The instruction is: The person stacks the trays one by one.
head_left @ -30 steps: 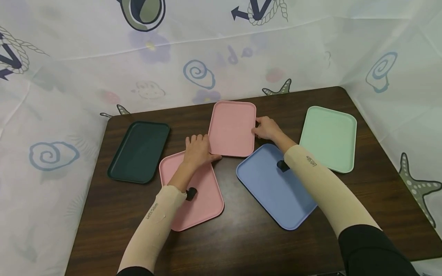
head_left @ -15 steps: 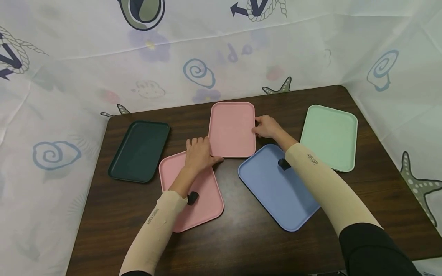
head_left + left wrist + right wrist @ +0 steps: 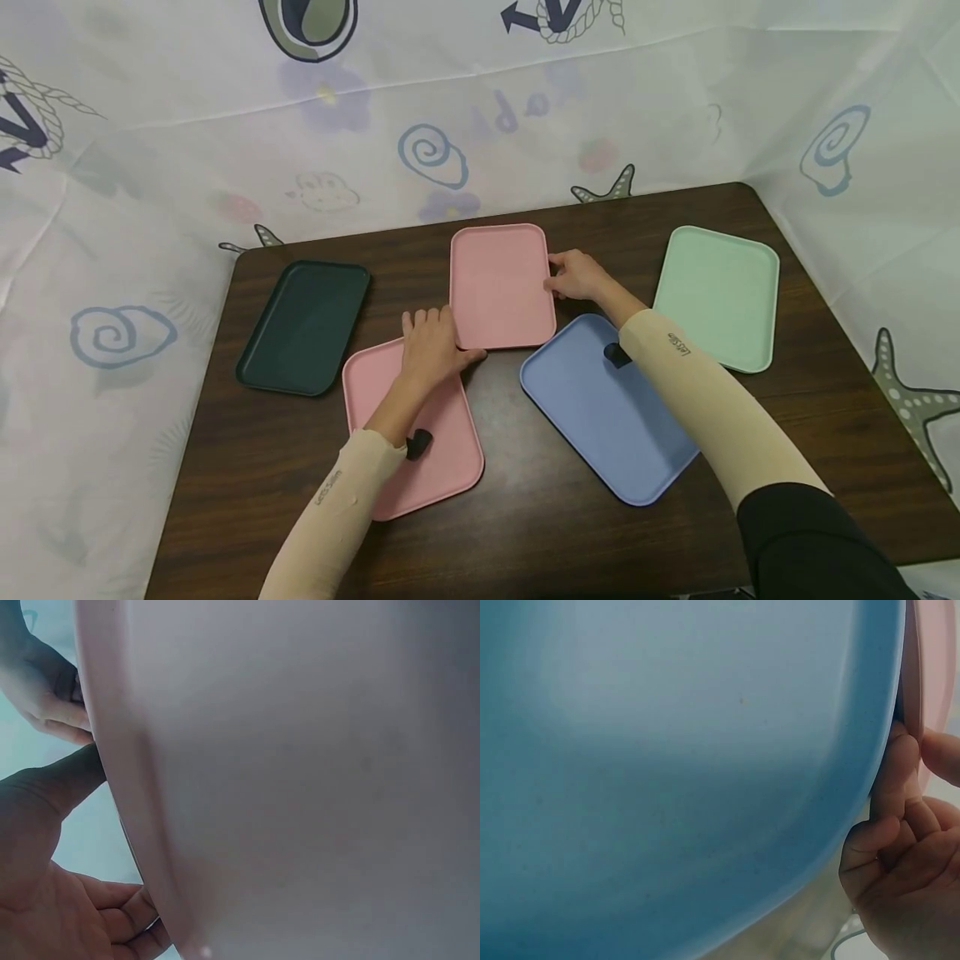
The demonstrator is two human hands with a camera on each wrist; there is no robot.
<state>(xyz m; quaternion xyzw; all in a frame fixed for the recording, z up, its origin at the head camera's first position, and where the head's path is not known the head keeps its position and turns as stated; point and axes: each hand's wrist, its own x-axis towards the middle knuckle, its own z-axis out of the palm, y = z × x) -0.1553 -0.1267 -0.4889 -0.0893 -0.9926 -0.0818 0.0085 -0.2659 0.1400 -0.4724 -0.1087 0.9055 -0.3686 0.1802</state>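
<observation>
Dark brown, wood-grained rectangular table (image 3: 517, 542) bears five smooth, rounded-rectangular, apparently plastic trays; bearings from table centre. Large blue tray (image 3: 600, 417): four o'clock. Larger pink tray (image 3: 453, 454): eight o'clock. Mint-green tray (image 3: 718, 296): two o'clock. Dark-green tray (image 3: 303, 327): ten o'clock. Smaller pink tray (image 3: 502, 287): twelve o'clock. Right hand (image 3: 576, 277) pinches its three-o'clock rim. Left hand (image 3: 432, 346) lies at its seven-o'clock corner; contact partly hidden, grip cannot be told.

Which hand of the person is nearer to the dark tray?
Left. The left hand is to the right of the dark tray; the right hand is farther right, at the right edge of the far pink tray.
</observation>
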